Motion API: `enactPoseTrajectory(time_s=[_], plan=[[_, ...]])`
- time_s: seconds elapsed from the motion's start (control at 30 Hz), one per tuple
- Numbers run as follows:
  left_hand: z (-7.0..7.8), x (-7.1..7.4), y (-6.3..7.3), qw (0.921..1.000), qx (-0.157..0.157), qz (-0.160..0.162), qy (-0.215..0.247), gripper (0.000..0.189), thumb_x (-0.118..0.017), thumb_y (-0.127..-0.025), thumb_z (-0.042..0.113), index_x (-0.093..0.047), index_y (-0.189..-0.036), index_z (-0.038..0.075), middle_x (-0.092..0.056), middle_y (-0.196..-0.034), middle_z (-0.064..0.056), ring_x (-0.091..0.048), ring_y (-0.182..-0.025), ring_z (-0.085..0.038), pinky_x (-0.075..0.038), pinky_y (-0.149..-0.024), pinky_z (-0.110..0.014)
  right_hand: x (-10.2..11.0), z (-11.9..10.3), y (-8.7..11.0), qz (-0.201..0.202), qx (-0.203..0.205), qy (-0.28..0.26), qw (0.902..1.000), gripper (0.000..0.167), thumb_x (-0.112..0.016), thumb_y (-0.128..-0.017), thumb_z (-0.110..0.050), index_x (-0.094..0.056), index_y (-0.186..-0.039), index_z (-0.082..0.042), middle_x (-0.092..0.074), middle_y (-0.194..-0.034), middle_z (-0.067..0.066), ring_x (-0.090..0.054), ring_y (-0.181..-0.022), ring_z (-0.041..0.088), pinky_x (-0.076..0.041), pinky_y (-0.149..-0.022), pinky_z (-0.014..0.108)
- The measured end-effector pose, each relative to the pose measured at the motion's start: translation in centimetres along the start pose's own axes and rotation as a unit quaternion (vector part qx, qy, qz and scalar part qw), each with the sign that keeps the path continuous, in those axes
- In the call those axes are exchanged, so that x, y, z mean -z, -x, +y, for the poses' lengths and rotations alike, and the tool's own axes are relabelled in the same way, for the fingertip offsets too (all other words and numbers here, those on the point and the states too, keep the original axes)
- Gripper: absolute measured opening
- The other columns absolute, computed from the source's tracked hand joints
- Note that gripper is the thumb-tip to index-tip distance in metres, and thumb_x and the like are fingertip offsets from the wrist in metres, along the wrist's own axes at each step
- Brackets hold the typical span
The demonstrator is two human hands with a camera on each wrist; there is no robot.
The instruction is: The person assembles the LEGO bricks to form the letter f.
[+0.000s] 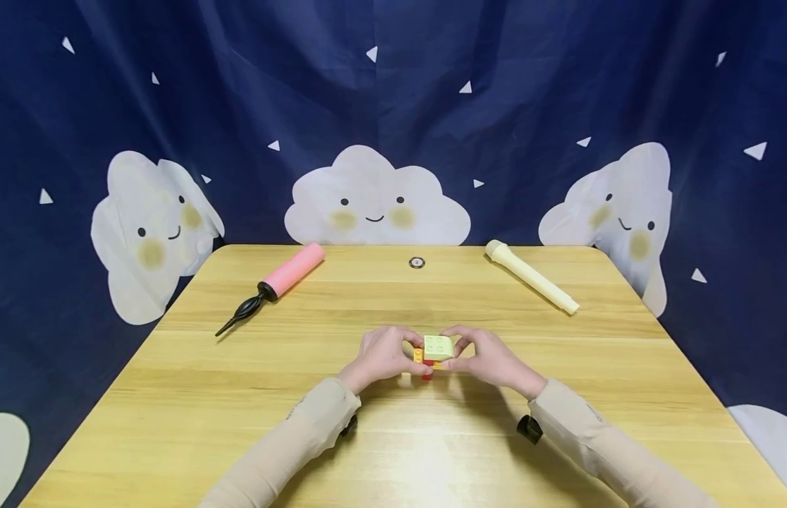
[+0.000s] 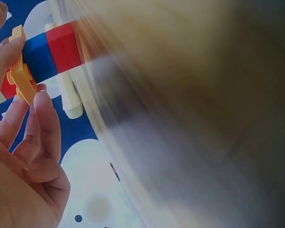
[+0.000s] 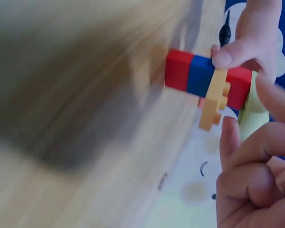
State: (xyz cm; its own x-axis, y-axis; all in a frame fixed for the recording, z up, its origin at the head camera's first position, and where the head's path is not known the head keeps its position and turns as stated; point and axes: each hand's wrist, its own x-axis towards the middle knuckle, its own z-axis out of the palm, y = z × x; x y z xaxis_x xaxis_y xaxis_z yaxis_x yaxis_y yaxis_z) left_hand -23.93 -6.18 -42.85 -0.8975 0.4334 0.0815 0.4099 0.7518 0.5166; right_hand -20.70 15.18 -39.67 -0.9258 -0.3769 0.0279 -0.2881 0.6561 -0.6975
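Note:
A small stack of toy building blocks stands between both hands at the table's middle. From the bottom it has a red block (image 2: pixel 64 47), a blue block (image 2: pixel 41 58), a flat orange block (image 3: pixel 213 102) with studs, another red block (image 3: pixel 238 87) and a pale green block (image 1: pixel 438 346) on top. My left hand (image 1: pixel 383 356) pinches the orange block between thumb and fingers. My right hand (image 1: pixel 489 356) has thumb and finger at either side of the pale green block, the other fingers folded. Whether the stack's base touches the table cannot be told.
A pink hand pump (image 1: pixel 296 269) with a black nozzle lies back left on the wooden table (image 1: pixel 343 296). A cream microphone-shaped stick (image 1: pixel 534 277) lies back right. Near the back edge is a small round black-rimmed disc (image 1: pixel 417 262). A dark-blue cloud-patterned curtain (image 1: pixel 419 113) hangs behind.

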Motion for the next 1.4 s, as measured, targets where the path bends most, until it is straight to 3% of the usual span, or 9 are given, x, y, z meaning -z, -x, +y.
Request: enactPoseTrajectory(time_s=[0.13, 0.3, 0.47, 0.6, 0.83, 1.03, 1.27, 1.4], plan=[[0.0, -0.1, 0.0, 1.0, -0.002, 0.0, -0.006, 0.039, -0.081, -0.065, 0.054, -0.073, -0.093, 0.028, -0.07, -0.113, 0.01, -0.061, -0.088, -0.009, -0.041, -0.076, -0.035, -0.1, 0.1, 0.2, 0.024, -0.015, 0.062, 0.9977, 0.066, -0.087, -0.066, -0.028, -0.06, -0.12, -0.004, -0.067, -0.089, 0.003, -0.06, -0.079, 0.019, -0.046, -0.069, 0.032], [0.1, 0.0, 0.0, 1.0, 0.0, 0.005, -0.007, 0.039, -0.082, -0.064, 0.052, -0.073, -0.094, 0.028, -0.07, -0.113, 0.01, -0.059, -0.082, -0.008, -0.041, -0.074, -0.033, -0.7, 0.5, 0.2, 0.038, -0.016, 0.096, 0.9945, 0.051, -0.088, -0.064, -0.026, -0.064, -0.106, -0.007, -0.068, -0.089, 0.002, -0.063, -0.08, 0.019, -0.048, -0.069, 0.034], [0.2, 0.0, 0.0, 0.9999, 0.005, 0.009, -0.008, 0.042, -0.082, -0.064, 0.054, -0.073, -0.096, 0.027, -0.069, -0.115, 0.01, -0.062, -0.095, -0.013, -0.041, -0.079, -0.037, -1.2, 0.8, 0.0, 0.046, 0.006, 0.088, 0.995, 0.036, -0.086, -0.067, -0.021, -0.066, -0.095, -0.011, -0.067, -0.083, -0.001, -0.062, -0.076, 0.017, -0.046, -0.065, 0.03], [0.2, 0.1, 0.0, 0.9999, -0.001, 0.008, -0.01, 0.044, -0.081, -0.064, 0.057, -0.073, -0.097, 0.027, -0.07, -0.114, 0.01, -0.062, -0.095, -0.013, -0.041, -0.079, -0.037, -1.3, 0.9, -0.1, 0.05, 0.011, 0.086, 0.995, 0.031, -0.085, -0.068, -0.02, -0.066, -0.092, -0.012, -0.067, -0.08, -0.002, -0.061, -0.074, 0.016, -0.044, -0.064, 0.029], [-0.5, 0.6, 0.1, 0.998, -0.033, 0.01, -0.052, 0.051, -0.082, -0.059, 0.06, -0.072, -0.099, 0.029, -0.071, -0.096, 0.017, -0.054, -0.07, -0.001, -0.036, -0.059, -0.024, -1.4, 0.8, -0.3, 0.043, 0.009, 0.088, 0.9952, 0.032, -0.085, -0.068, -0.021, -0.067, -0.093, -0.012, -0.068, -0.079, -0.003, -0.062, -0.076, 0.015, -0.045, -0.067, 0.03], [-0.9, 0.8, 0.5, 0.9978, -0.035, 0.025, -0.052, 0.039, -0.082, -0.061, 0.056, -0.07, -0.089, 0.032, -0.068, -0.084, 0.022, -0.05, -0.066, 0.001, -0.034, -0.058, -0.022, -1.4, 1.0, -0.2, 0.049, -0.001, 0.088, 0.9949, 0.032, -0.085, -0.068, -0.019, -0.067, -0.093, -0.011, -0.067, -0.079, -0.003, -0.061, -0.076, 0.015, -0.044, -0.067, 0.029], [-0.9, 0.9, 0.5, 0.9972, -0.04, 0.031, -0.055, 0.037, -0.082, -0.064, 0.055, -0.072, -0.09, 0.031, -0.071, -0.087, 0.019, -0.043, -0.058, -0.001, -0.031, -0.052, -0.021, -1.3, 0.8, -0.3, 0.049, -0.004, 0.078, 0.9958, 0.031, -0.085, -0.068, -0.02, -0.067, -0.092, -0.011, -0.067, -0.079, -0.003, -0.06, -0.075, 0.013, -0.045, -0.068, 0.03], [-0.9, 1.2, 0.6, 0.9964, -0.047, 0.043, -0.056, 0.039, -0.079, -0.069, 0.053, -0.074, -0.098, 0.028, -0.073, -0.089, 0.01, -0.032, -0.047, -0.003, -0.025, -0.045, -0.02, -1.2, 0.8, -0.5, 0.046, -0.023, 0.03, 0.9982, 0.032, -0.083, -0.072, -0.02, -0.067, -0.096, -0.007, -0.067, -0.085, 0.002, -0.048, -0.061, 0.01, -0.038, -0.056, 0.024]])
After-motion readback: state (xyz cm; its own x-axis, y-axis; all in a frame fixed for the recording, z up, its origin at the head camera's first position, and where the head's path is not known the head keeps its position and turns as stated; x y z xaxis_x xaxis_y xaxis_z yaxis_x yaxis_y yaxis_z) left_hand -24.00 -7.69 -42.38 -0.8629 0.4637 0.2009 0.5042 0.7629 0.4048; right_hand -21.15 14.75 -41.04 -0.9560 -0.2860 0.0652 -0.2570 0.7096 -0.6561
